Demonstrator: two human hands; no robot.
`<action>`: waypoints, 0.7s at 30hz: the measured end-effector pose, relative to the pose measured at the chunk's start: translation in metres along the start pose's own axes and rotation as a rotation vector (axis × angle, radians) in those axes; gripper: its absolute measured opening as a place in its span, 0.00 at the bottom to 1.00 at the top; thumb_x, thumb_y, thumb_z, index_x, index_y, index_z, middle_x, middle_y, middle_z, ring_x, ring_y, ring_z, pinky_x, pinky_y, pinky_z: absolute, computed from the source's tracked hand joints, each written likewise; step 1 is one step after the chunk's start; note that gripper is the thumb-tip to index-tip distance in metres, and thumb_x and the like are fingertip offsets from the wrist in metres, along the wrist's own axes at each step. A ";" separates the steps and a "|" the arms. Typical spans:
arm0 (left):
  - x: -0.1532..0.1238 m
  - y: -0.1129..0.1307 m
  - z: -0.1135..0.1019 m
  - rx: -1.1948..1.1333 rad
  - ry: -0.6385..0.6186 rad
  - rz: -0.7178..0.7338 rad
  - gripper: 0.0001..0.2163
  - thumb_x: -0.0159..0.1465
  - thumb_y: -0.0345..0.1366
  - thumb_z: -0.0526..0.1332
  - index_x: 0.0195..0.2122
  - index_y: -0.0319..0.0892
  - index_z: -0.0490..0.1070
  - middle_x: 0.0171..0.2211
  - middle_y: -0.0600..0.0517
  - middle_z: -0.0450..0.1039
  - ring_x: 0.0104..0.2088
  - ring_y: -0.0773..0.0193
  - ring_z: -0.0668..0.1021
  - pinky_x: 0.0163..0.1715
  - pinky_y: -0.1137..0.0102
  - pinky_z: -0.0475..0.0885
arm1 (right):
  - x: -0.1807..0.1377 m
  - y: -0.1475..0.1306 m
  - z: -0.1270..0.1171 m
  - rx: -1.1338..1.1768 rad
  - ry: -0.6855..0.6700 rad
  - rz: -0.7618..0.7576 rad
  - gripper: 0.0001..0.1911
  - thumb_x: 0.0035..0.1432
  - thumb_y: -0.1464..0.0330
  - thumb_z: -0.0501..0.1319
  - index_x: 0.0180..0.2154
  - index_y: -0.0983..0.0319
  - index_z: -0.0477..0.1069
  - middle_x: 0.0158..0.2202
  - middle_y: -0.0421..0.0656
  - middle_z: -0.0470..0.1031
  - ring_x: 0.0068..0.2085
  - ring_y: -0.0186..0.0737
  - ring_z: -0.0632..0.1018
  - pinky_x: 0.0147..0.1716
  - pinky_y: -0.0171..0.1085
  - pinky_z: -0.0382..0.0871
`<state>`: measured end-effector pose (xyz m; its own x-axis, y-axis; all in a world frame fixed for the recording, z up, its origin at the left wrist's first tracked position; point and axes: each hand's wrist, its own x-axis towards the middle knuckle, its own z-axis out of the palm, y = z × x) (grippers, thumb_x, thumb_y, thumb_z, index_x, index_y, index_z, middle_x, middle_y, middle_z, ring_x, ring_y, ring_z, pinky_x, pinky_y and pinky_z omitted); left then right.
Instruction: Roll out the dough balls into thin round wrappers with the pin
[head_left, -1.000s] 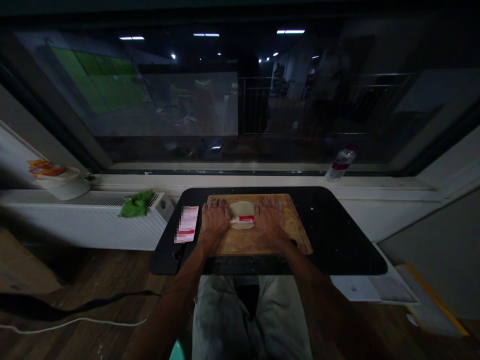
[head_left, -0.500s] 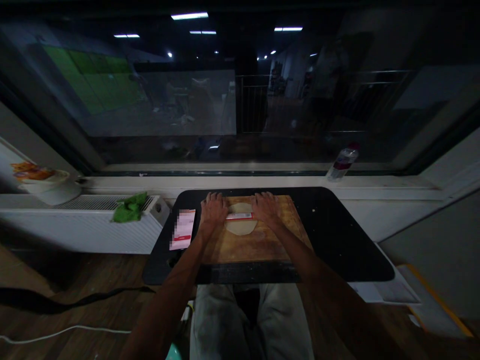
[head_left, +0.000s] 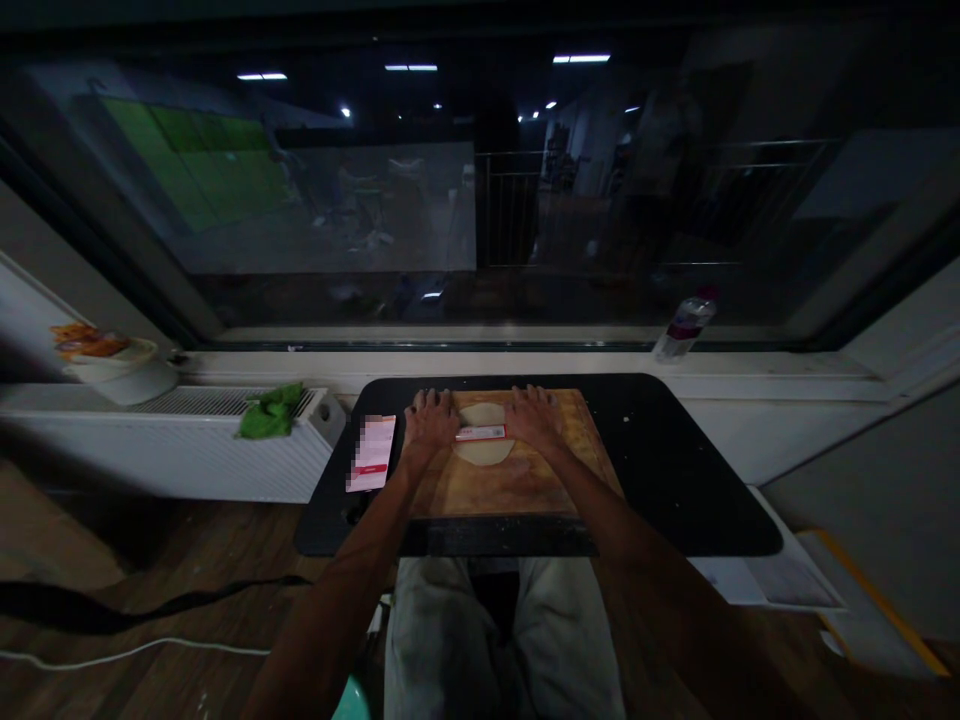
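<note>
Head view: rolling a flat round of pale dough on a wooden board, the board lying on a black table set against a window sill. Pressing down with the left hand and the right hand, palms flat, one on either end of a red-and-white labelled cylinder serving as a roller and lying crosswise over the middle of the dough. Fingers lying fairly flat and pointing away from the body; too dim to tell whether spread or pressed together, though not seeming to be curling round the roller.

Judging the step in hand: keeping both palms level and pushing with equal weight, so as to be thinning the round evenly and not wedging one side. Letting the cylinder turn freely under the palms and not dragging it, since dragging risks tearing or bunching the sheet. Stopping short of the far edge of the dough, avoiding a squashed rim. Watching the flour specks on the board, as sticking looks to be the likely trouble with so soft a sheet.

Also showing in this view: a red-and-white packet lying on the table just left of the board, a green cloth on the white radiator, a bowl at far left, and a plastic bottle on the sill, well apart from the hands.
</note>
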<state>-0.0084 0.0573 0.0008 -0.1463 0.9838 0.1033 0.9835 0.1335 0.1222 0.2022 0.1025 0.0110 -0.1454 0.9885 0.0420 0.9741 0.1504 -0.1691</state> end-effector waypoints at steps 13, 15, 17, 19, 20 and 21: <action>-0.060 0.009 -0.014 0.024 0.042 0.055 0.24 0.79 0.40 0.52 0.73 0.45 0.71 0.71 0.35 0.73 0.74 0.39 0.70 0.67 0.43 0.72 | -0.054 0.003 0.007 0.009 0.131 -0.057 0.28 0.77 0.67 0.52 0.70 0.66 0.75 0.69 0.58 0.77 0.68 0.53 0.75 0.69 0.46 0.65; -0.069 0.010 -0.016 0.030 0.053 0.074 0.25 0.78 0.41 0.53 0.74 0.44 0.70 0.72 0.36 0.73 0.75 0.38 0.69 0.68 0.43 0.71 | -0.064 0.003 0.003 0.001 0.137 -0.070 0.25 0.78 0.66 0.51 0.65 0.64 0.78 0.66 0.56 0.80 0.66 0.52 0.76 0.68 0.45 0.65; -0.077 0.010 -0.016 0.039 0.059 0.089 0.26 0.77 0.42 0.55 0.74 0.44 0.70 0.74 0.36 0.71 0.77 0.38 0.67 0.71 0.42 0.69 | -0.073 0.003 0.001 -0.005 0.147 -0.078 0.24 0.79 0.65 0.50 0.63 0.63 0.79 0.64 0.56 0.81 0.64 0.52 0.77 0.68 0.45 0.65; -0.085 0.009 -0.014 0.042 0.062 0.122 0.26 0.77 0.42 0.57 0.73 0.43 0.71 0.75 0.37 0.70 0.78 0.37 0.66 0.72 0.42 0.67 | -0.081 0.004 0.000 -0.008 0.160 -0.075 0.24 0.80 0.65 0.50 0.64 0.63 0.79 0.64 0.56 0.80 0.64 0.52 0.76 0.68 0.46 0.64; -0.088 0.008 -0.012 0.036 0.066 0.132 0.25 0.77 0.41 0.57 0.73 0.42 0.72 0.75 0.37 0.70 0.78 0.37 0.67 0.73 0.42 0.67 | -0.085 0.004 0.001 -0.010 0.164 -0.072 0.25 0.80 0.64 0.50 0.64 0.64 0.79 0.64 0.57 0.80 0.64 0.53 0.76 0.69 0.47 0.64; -0.092 0.007 -0.010 0.025 0.071 0.133 0.24 0.77 0.40 0.55 0.72 0.42 0.73 0.74 0.37 0.71 0.77 0.38 0.68 0.73 0.43 0.67 | -0.089 0.004 0.001 -0.011 0.167 -0.070 0.25 0.80 0.64 0.50 0.64 0.64 0.80 0.64 0.57 0.80 0.65 0.54 0.76 0.69 0.48 0.63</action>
<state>0.0108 -0.0333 0.0024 -0.0213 0.9822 0.1867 0.9969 0.0068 0.0782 0.2192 0.0152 0.0050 -0.1833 0.9589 0.2167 0.9644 0.2182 -0.1494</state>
